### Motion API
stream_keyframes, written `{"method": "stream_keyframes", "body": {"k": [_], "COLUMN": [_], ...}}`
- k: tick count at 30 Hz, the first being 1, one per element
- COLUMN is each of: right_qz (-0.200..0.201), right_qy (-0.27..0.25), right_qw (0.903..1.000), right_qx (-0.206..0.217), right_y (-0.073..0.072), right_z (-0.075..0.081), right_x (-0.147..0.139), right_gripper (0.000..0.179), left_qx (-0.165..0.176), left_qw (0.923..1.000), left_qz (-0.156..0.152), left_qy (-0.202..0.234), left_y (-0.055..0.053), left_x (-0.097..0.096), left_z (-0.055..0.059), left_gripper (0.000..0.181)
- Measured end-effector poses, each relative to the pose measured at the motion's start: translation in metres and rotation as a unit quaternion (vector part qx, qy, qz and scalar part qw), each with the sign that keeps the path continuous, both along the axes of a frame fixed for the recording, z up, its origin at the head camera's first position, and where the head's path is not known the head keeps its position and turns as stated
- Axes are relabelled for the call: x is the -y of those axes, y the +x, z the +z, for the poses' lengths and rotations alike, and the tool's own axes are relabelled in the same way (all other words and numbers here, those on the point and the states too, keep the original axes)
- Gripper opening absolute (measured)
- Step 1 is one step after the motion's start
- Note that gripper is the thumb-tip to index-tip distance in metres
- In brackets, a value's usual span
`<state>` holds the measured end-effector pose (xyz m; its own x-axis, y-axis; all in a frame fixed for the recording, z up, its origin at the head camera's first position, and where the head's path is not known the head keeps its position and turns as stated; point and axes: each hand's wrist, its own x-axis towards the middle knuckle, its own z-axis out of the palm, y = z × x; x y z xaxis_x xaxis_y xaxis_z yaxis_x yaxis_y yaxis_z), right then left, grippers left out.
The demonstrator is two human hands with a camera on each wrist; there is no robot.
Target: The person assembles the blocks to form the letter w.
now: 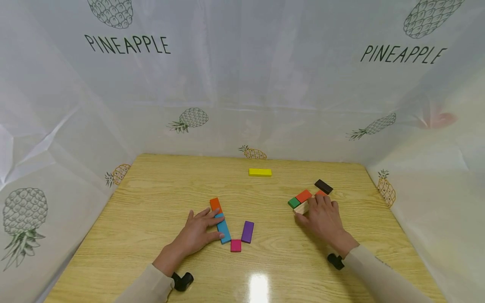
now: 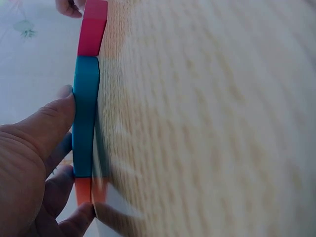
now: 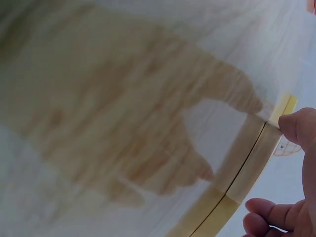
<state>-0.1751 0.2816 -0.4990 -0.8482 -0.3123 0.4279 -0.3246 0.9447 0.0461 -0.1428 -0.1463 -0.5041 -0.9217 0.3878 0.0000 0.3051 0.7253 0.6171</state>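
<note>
My left hand [image 1: 197,231] lies beside a row on the table, fingers spread. Its thumb touches the long side of a blue block [image 2: 85,118], and its other fingertips rest at the blue block's far end and at an orange block [image 1: 215,204]. A pink block [image 1: 235,245] meets the blue block's near end, with a purple block [image 1: 248,232] slanting up from it. Over on the right, my right hand [image 1: 323,216] pinches a plain wooden block [image 1: 301,208] between thumb and curled fingers. Green [image 1: 294,203] and red-orange [image 1: 303,196] blocks lie along its far side.
Another red-orange block [image 1: 321,193] shows partly behind the right fingers, near a black block [image 1: 323,186]. A yellow block [image 1: 260,172] lies near the table's back edge. White pineapple-print sheeting [image 1: 242,84] surrounds the wooden table [image 1: 170,181].
</note>
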Motion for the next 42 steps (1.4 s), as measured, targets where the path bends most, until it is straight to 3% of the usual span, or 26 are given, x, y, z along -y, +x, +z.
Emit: {"method": "stream_keyframes", "body": {"k": [6, 11, 15, 23, 29, 36, 42], "right_qz": [-0.01, 0.005, 0.024, 0.018, 0.025, 0.054, 0.073], "right_qy": [0.002, 0.006, 0.019, 0.002, 0.003, -0.002, -0.006], "right_qw": [0.9994, 0.9976, 0.9953, 0.996, 0.9968, 0.9982, 0.9971], "right_qx": [0.034, 0.069, 0.092, 0.087, 0.076, 0.027, 0.023], "right_y": [0.0, 0.002, 0.004, 0.007, 0.006, 0.003, -0.003], "right_z": [0.001, 0.002, 0.002, 0.005, 0.002, 0.005, 0.013], "right_x": [0.001, 0.002, 0.002, 0.0, -0.002, 0.004, 0.019], "right_gripper": [0.054, 0.046, 0.054, 0.047, 0.051, 0.05, 0.051], "left_qx": [0.001, 0.005, 0.007, 0.004, 0.009, 0.009, 0.01], "left_qw": [1.0, 1.0, 1.0, 1.0, 1.0, 1.0, 0.9999], "left_qz": [-0.001, -0.001, -0.002, -0.002, 0.0, 0.001, 0.006], "left_qy": [0.002, 0.004, 0.005, -0.005, -0.003, -0.004, -0.006], "left_y": [0.001, 0.001, 0.001, 0.0, 0.0, 0.0, 0.0], "left_x": [0.0, 0.0, 0.001, 0.0, 0.0, 0.0, -0.001], "left_z": [0.0, 0.0, 0.0, 0.001, 0.002, 0.002, 0.002], "left_gripper": [0.057, 0.058, 0.059, 0.058, 0.058, 0.058, 0.058]}}
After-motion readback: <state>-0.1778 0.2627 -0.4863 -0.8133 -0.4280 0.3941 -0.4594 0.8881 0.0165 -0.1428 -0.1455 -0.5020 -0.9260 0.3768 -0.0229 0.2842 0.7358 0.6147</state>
